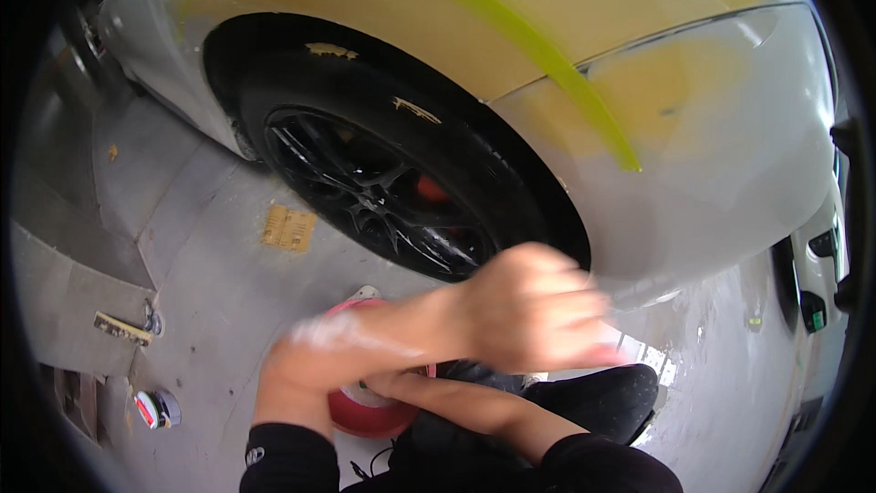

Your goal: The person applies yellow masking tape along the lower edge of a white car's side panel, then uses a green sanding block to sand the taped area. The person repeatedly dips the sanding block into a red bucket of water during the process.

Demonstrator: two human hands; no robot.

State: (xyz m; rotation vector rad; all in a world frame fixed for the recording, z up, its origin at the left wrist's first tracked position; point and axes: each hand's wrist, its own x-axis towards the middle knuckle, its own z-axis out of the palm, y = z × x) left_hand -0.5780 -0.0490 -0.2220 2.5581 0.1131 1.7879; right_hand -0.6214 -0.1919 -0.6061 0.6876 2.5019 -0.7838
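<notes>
My left arm crosses over to the right, its forearm streaked with white. My left hand [538, 310] hovers in front of the lower tyre edge of the car wheel [392, 192]; motion blurs its fingers, and a pinkish patch shows at its lower edge. Beneath that arm, my right arm reaches left to a red bucket [374, 415]. Only part of my right hand [381, 385] shows at the bucket's opening; its fingers are hidden. Above the wheel, the car's body panel [657, 183] has sanded yellowish and whitish patches and a curved yellow-green tape strip [511, 23].
A piece of brown sandpaper [288, 227] lies on the grey floor [219, 310] left of the wheel. Further left are a yellowish sanding block [123, 329] and a small tin [157, 409]. My dark-clad knee [593, 397] is at lower right. Another white vehicle [817, 228] stands at far right.
</notes>
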